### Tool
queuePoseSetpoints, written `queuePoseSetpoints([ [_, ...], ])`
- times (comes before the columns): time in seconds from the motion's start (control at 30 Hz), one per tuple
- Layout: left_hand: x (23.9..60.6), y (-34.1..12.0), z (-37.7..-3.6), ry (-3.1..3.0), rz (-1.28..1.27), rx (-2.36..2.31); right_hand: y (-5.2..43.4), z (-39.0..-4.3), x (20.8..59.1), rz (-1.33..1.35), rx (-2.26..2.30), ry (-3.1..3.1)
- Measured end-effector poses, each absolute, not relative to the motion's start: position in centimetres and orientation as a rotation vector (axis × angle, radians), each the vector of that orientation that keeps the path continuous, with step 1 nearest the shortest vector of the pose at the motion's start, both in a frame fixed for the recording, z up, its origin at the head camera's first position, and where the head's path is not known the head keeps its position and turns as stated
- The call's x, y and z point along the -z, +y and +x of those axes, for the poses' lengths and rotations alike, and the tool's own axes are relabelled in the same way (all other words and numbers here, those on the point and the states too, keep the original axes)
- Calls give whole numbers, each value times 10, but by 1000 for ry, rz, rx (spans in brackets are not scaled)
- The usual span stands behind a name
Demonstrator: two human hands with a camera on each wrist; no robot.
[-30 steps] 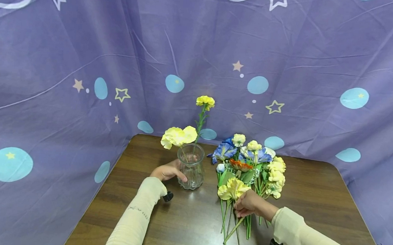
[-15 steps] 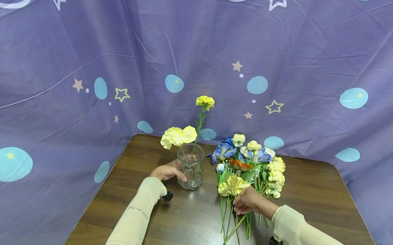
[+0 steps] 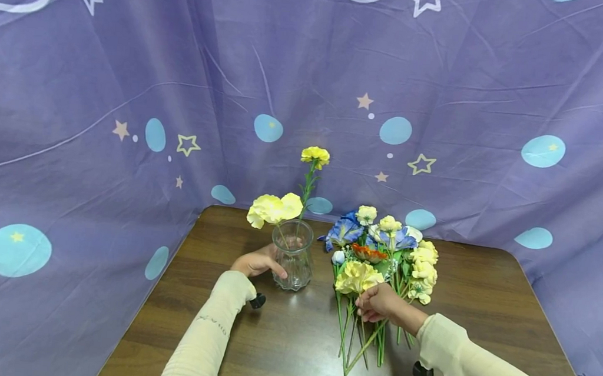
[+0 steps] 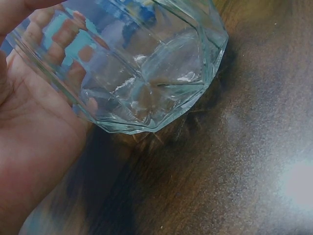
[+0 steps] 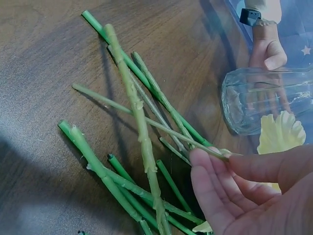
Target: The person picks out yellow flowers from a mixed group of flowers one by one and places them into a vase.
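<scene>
A purple starred cloth is hung behind the brown worktop [image 3: 484,297]. The vase [image 3: 291,263] is gripped by the left hand [image 3: 255,263]; a yellow flower [image 3: 355,276] stem is pinched by the right hand [image 3: 377,303] at the near-right pile of flowers [image 3: 392,248]. Lifting it toward the vase seems to be called for next.

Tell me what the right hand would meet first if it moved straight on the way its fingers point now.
Probably the vase. The right hand pinches a yellow flower's stem, fingers pointing left across bare table toward the glass. Depth is uncertain.

left hand [image 3: 256,263] grips glass vase [image 3: 292,256] | right hand [image 3: 377,304] pinches yellow flower [image 3: 356,277] stem
</scene>
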State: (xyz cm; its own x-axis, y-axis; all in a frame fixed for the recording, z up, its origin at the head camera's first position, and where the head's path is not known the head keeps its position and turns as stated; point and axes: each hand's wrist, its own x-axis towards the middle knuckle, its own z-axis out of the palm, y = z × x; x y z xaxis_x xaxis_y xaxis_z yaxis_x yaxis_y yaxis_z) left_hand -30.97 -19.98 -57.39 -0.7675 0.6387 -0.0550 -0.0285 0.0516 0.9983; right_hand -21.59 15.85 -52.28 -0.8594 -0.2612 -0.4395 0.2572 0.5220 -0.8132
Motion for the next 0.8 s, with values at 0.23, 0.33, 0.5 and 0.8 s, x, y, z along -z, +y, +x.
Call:
queuePoseSetpoints([
  [0.23, 574, -199, -310, 1849, 595, -1761, 158, -218, 523, 5, 1373, 2259],
  [0.33, 574, -199, -310, 1848, 585, -1763, 159, -220, 521, 9, 1406, 2245],
  [0.5, 574, -200, -310, 1853, 592, -1764, 159, -222, 519, 20, 1438, 2227],
  [0.8, 576, -200, -311, 1852, 580, -1761, 159, -221, 518, 20, 1421, 2240],
])
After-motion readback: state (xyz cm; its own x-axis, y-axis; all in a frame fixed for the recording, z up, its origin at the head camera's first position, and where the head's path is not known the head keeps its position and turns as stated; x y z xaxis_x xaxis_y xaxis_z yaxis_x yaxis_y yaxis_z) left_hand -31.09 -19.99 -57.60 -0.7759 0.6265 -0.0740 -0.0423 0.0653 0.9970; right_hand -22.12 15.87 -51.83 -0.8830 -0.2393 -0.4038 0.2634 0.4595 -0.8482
